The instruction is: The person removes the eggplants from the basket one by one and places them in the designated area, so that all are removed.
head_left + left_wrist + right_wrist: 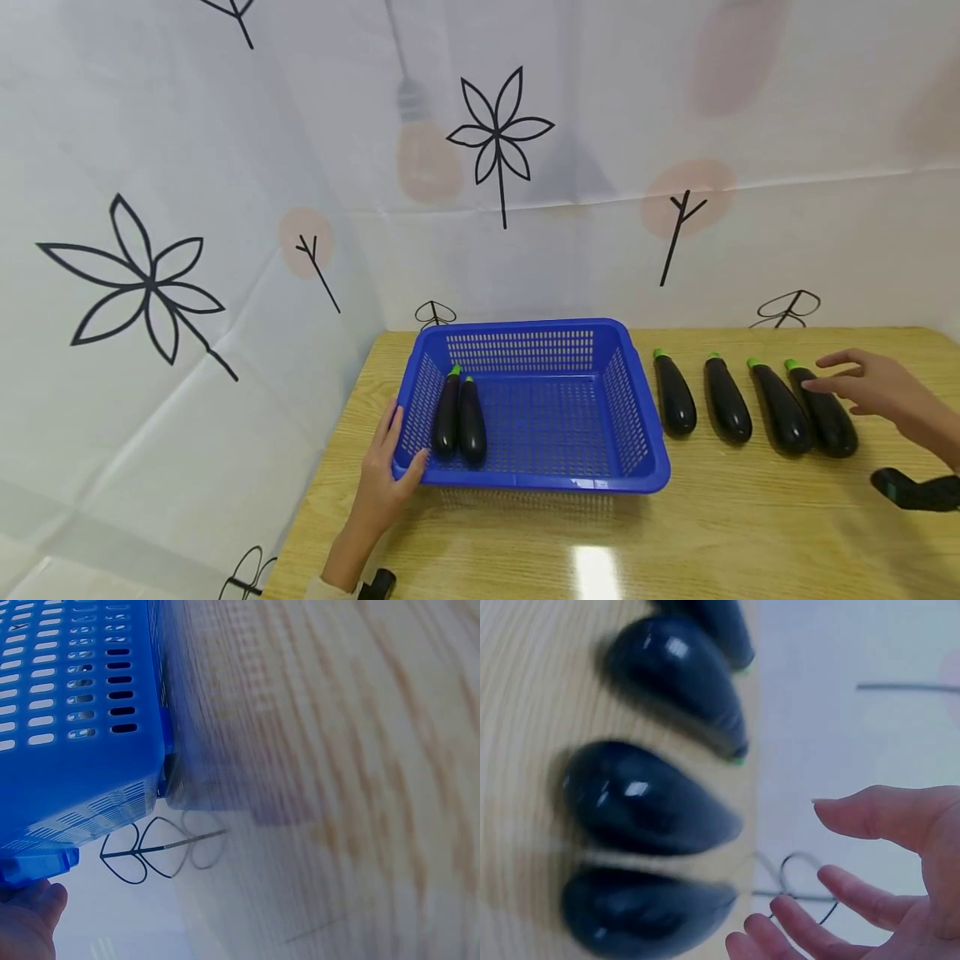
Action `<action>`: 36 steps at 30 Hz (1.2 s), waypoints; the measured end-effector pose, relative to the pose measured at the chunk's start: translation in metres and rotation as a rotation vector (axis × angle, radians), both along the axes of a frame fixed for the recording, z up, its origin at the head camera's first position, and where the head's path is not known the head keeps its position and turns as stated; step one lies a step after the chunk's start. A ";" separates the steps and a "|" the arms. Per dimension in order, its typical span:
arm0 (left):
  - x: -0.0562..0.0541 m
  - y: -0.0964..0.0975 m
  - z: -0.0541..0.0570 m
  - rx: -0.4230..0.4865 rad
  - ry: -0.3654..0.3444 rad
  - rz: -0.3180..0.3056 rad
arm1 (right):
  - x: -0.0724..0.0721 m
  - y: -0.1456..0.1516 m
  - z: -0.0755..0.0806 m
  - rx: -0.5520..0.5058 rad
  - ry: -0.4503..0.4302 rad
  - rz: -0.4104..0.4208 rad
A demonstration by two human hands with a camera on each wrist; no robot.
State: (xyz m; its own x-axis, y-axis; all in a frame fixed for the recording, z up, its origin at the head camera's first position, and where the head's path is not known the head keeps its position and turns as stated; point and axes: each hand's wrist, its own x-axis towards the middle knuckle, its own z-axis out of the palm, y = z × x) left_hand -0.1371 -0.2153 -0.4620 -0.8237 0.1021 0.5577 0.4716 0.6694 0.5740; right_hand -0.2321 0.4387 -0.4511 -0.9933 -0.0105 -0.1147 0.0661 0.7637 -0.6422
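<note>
My left hand (377,487) holds the blue plastic basket (543,482) at its near left corner, thumb over the front rim and fingers along the left side. In the left wrist view, fingertips (46,900) show under the basket's rim (41,864). Two dark eggplants (446,417) (472,425) with green stem ends lie side by side inside, toward the left wall. Above the rightmost eggplant (834,427) of a row outside the basket is my right hand (881,390), fingers spread and holding nothing. The right wrist view shows that hand (943,892) with thumb and fingers apart.
Right of the basket, the other eggplants of the row stand side by side: one nearest the basket (677,400), another (727,404), then one (782,412) close against the rightmost. A patterned white cloth (585,250) hangs behind the wooden table (720,533).
</note>
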 end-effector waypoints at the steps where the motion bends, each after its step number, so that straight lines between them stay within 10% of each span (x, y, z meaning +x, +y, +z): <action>1: 0.000 0.000 0.000 -0.001 0.001 0.001 | 0.006 -0.013 0.014 0.003 0.006 0.014; 8: 0.001 -0.001 0.000 -0.010 0.010 0.002 | 0.025 -0.074 0.069 -0.014 0.038 0.124; 36: 0.002 0.000 0.000 -0.001 0.037 -0.001 | 0.028 -0.209 0.120 -0.235 0.003 0.353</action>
State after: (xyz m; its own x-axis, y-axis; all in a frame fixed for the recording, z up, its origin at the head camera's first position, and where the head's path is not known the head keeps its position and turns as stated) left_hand -0.1354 -0.2155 -0.4617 -0.8024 0.1036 0.5877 0.4935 0.6690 0.5558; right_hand -0.2040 0.2299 -0.3310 -0.9243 -0.3758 -0.0662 -0.1753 0.5722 -0.8012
